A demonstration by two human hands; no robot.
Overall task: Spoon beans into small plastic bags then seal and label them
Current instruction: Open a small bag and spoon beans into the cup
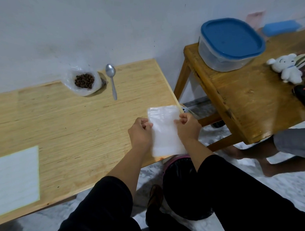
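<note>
A small clear rectangular plastic zip bag (pixel 163 130) is held flat and empty between both hands. Well beyond the hands, dark brown beans (pixel 84 81) sit in an open clear plastic bag (pixel 81 81), with a metal spoon (pixel 112 78) lying just beside it, bowl up.

I see a pale grey wall (pixel 93 27) running across the far side, scuffed in places. A light wooden table (pixel 62 122) stands against it on the left. To the right, just beside it, a darker wooden side table (pixel 248 101) sits higher, with a lower rail showing between its legs. The floor (pixel 289 185) near me is mottled white and grey. The light is soft and even.
</note>
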